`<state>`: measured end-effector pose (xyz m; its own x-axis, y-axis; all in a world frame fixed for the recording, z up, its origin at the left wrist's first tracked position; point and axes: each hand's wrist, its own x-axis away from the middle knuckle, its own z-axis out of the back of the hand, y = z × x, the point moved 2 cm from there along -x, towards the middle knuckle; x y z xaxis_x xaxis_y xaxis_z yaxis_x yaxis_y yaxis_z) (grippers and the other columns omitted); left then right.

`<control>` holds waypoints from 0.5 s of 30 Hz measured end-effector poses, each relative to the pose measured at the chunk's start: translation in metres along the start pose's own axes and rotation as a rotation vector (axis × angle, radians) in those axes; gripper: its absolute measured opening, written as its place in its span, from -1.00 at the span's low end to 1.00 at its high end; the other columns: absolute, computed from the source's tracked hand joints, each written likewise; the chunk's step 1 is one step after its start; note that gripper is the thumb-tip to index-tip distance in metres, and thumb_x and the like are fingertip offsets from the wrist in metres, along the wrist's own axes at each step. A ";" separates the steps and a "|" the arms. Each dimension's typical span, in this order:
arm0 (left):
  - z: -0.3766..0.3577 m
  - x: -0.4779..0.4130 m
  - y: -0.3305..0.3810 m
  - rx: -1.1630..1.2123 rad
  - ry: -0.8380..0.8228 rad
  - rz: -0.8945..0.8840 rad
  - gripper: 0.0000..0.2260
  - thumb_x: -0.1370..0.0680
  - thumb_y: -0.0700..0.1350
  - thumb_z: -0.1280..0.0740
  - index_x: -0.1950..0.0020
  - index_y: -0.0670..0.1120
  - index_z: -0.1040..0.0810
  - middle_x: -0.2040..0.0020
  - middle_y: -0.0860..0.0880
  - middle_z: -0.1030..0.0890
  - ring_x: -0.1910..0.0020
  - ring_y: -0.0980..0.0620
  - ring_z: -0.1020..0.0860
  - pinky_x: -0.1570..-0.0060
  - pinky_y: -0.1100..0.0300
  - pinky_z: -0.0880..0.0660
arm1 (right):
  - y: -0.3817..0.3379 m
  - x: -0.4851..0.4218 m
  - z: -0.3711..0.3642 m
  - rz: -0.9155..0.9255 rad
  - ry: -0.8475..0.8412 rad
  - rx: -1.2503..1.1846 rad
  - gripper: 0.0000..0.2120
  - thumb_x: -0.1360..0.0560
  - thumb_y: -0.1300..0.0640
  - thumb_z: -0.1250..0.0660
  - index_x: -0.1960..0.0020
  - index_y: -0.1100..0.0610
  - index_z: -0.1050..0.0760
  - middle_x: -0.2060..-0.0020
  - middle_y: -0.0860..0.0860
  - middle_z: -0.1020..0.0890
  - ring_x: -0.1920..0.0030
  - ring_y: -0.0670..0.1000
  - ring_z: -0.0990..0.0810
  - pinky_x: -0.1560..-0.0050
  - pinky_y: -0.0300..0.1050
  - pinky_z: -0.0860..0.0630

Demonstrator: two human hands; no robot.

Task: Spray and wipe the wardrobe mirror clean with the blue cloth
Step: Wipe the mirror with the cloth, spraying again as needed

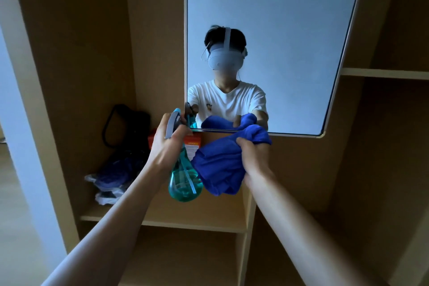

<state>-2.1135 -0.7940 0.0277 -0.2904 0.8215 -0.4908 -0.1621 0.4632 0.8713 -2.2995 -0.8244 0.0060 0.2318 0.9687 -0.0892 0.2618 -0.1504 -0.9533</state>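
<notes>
Blue cloth (218, 167): soft, limp and probably very light. It is hanging in a loose bunch just below the lower edge of the wardrobe mirror (278, 18). The right hand (251, 153) is clenching its upper folds, with fingers curled into the fabric. A bunched grip of this kind is likely to suit carrying. For wiping, a flatter pad under a spread palm would probably cover more glass. Spray bottle (183, 183): translucent teal plastic, rigid, and partly filled, so the weight is probably sitting low. The left hand (169, 144) is grasping its neck under the grey trigger head, close to the mirror's lower left corner. The neck is judged the best hold, leaving a finger free for the trigger, and the body may turn slippery once wet. The cloth's lower folds are overlapping the bottle in view, and contact cannot be told. Mirror: a fixed, hard, smooth and breakable pane that is reflecting the person, and it calls for even, moderate pressure. Shelf (162, 218) behind the arms: it is carrying a black bag (125, 123), an orange box (152, 140) and a plastic-wrapped bundle (113, 176).
</notes>
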 end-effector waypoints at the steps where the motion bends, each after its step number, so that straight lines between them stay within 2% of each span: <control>1: 0.002 -0.003 0.001 0.019 -0.009 0.008 -0.79 -0.43 -0.10 -0.32 -0.04 -0.13 -0.50 0.18 -0.02 -0.55 0.18 0.01 -0.54 0.11 -0.01 -0.47 | 0.004 0.002 -0.007 -0.018 -0.002 0.004 -0.54 -0.24 0.09 -0.36 -0.12 0.16 -0.49 0.07 0.13 -0.66 0.10 0.15 -0.69 0.09 0.07 -0.64; 4: 0.010 -0.010 0.000 0.021 -0.041 0.006 -0.84 -0.53 -0.25 -0.31 -0.09 -0.21 -0.51 0.18 -0.02 -0.55 0.30 0.17 -0.55 0.24 0.24 -0.49 | 0.013 0.007 -0.027 -0.046 -0.019 0.025 -0.62 -0.31 0.12 -0.39 -0.11 0.15 -0.52 0.06 0.15 -0.67 0.10 0.14 -0.69 0.02 0.13 -0.65; 6: 0.015 -0.015 0.000 -0.008 -0.083 -0.002 -0.84 -0.54 -0.30 -0.31 -0.11 -0.26 -0.51 0.16 -0.03 -0.55 0.31 0.22 -0.55 0.29 0.34 -0.48 | 0.018 0.010 -0.039 -0.046 -0.040 0.021 -0.74 -0.37 0.20 -0.39 -0.06 0.13 -0.53 0.06 0.18 -0.67 0.07 0.17 -0.68 -0.01 0.17 -0.62; 10: 0.022 -0.019 0.003 -0.017 -0.150 0.015 -0.67 -0.42 -0.17 -0.34 -0.14 -0.29 -0.50 0.16 -0.04 -0.58 0.23 0.15 -0.57 0.22 0.30 -0.49 | 0.028 0.018 -0.061 -0.050 -0.097 0.048 -0.85 -0.42 0.25 -0.37 0.03 0.08 -0.53 0.04 0.20 -0.67 0.03 0.19 -0.66 -0.08 0.21 -0.59; 15: 0.029 -0.020 0.004 -0.058 -0.240 0.047 -0.68 -0.35 -0.13 -0.34 -0.03 -0.27 -0.47 0.19 -0.04 -0.50 0.20 0.06 -0.47 0.17 0.14 -0.40 | 0.030 0.025 -0.081 -0.046 -0.203 0.085 -0.82 -0.47 0.26 -0.31 -0.05 0.14 -0.57 0.06 0.17 -0.69 0.05 0.14 -0.68 -0.04 0.13 -0.61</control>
<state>-2.0805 -0.7990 0.0414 -0.0678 0.9003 -0.4300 -0.2097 0.4085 0.8883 -2.2098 -0.8208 -0.0017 0.0259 0.9953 -0.0931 0.1860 -0.0963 -0.9778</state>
